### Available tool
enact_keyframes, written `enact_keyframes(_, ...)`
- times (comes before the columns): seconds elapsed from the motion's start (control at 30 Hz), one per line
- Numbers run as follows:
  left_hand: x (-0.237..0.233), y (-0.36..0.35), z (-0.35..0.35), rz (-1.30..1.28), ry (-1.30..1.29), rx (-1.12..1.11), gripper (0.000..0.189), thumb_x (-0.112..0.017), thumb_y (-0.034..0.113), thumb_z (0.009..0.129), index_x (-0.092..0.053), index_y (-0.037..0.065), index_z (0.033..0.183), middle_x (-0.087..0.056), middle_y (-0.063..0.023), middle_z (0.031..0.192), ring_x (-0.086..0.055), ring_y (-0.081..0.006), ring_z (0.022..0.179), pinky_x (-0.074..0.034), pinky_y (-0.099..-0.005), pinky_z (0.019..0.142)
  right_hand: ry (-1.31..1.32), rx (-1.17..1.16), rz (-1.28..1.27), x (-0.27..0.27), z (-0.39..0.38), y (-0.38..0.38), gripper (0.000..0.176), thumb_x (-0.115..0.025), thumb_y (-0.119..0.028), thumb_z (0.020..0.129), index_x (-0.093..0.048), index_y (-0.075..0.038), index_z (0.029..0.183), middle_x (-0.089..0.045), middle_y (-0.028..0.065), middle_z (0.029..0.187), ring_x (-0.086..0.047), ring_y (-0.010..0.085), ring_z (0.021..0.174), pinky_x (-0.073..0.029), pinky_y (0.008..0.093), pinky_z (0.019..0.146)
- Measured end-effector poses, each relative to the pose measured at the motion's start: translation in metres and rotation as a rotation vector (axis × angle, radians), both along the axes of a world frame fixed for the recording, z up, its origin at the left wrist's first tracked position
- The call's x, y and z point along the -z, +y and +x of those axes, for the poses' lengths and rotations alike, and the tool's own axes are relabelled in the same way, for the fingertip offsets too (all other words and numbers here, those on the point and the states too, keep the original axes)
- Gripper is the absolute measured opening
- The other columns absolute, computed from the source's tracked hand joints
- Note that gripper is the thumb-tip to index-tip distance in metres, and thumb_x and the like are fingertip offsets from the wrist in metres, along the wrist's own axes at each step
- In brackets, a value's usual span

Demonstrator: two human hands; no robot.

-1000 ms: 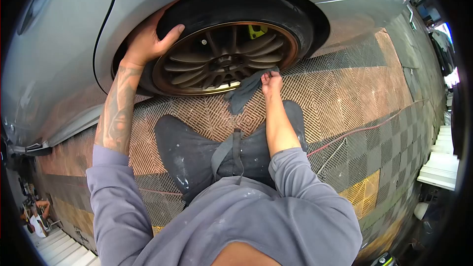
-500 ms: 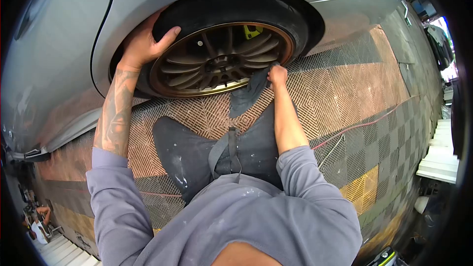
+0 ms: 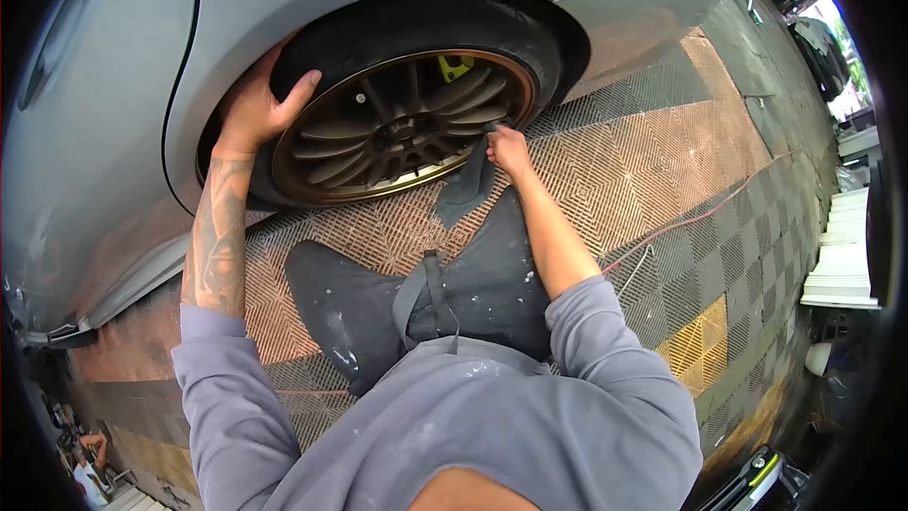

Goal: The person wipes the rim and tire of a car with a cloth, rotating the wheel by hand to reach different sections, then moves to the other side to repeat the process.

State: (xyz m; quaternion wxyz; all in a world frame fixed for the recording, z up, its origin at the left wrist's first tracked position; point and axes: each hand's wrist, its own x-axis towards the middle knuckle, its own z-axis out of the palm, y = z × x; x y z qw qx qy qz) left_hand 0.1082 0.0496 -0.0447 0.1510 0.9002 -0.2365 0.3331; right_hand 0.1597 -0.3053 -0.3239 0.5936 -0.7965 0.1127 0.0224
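A black tyre [image 3: 407,24] on a dark bronze multi-spoke wheel [image 3: 326,149] sits in the arch of a silver car. My left hand [image 3: 253,112] grips the tyre's upper left, its thumb on the sidewall and its fingers hidden behind the tread. At the wheel's lower right, my right hand [image 3: 509,149] is closed around a dark grey cloth [image 3: 463,195]. Part of that cloth touches the rim and spokes, while the rest hangs down to the floor mat. Behind the spokes a yellow-green brake caliper [image 3: 455,67] shows.
The silver car body [image 3: 104,123] rises in front and to the left. Patterned floor tiles [image 3: 653,166] lie beneath, crossed by a reddish hose [image 3: 695,222] on the right. White corrugated panels [image 3: 842,251] stand at far right. Another person [image 3: 93,459] is partly visible at lower left.
The whole view has shifted, so the wheel appears farther left and slightly lower. My right hand has turned a little at the rim with the cloth. My left hand keeps its place on the tyre.
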Motion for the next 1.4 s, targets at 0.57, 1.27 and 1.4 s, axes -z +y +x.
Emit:
enact_keyframes(0.57,-0.002,0.002,-0.004,-0.006,0.076,-0.034,0.061,-0.067,0.039,0.083,-0.053,0.001,0.129,-0.057,-0.0189,0.127,-0.053,-0.0338,0.120,-0.039,-0.0378,0.103,-0.346,0.323,0.405,-0.045,0.017,-0.058,0.022,-0.054,-0.014,0.093,-0.063,-0.003,0.110,-0.065,-0.0001,0.094,-0.059,0.0084,0.083,-0.049,0.0273,0.069)
enact_keyframes(1.27,-0.001,0.000,-0.006,-0.017,0.035,-0.106,0.059,-0.062,0.045,0.085,-0.056,0.005,0.128,-0.058,-0.0190,0.127,-0.052,-0.0358,0.119,-0.040,-0.0401,0.101,-0.233,0.432,1.308,-0.030,0.062,-0.106,0.043,-0.029,-0.028,0.098,-0.056,0.001,0.115,-0.063,0.0164,0.117,-0.060,0.0328,0.108,-0.045,0.0477,0.100)
enact_keyframes(1.4,0.006,0.003,-0.003,-0.049,0.036,-0.090,0.057,-0.062,0.045,0.085,-0.058,0.006,0.126,-0.059,-0.0178,0.125,-0.054,-0.0351,0.116,-0.042,-0.0397,0.099,-0.061,0.711,1.454,0.026,0.063,-0.109,0.058,-0.026,-0.032,0.095,-0.041,0.007,0.136,-0.046,0.0213,0.139,-0.043,0.0347,0.131,-0.033,0.0488,0.112)
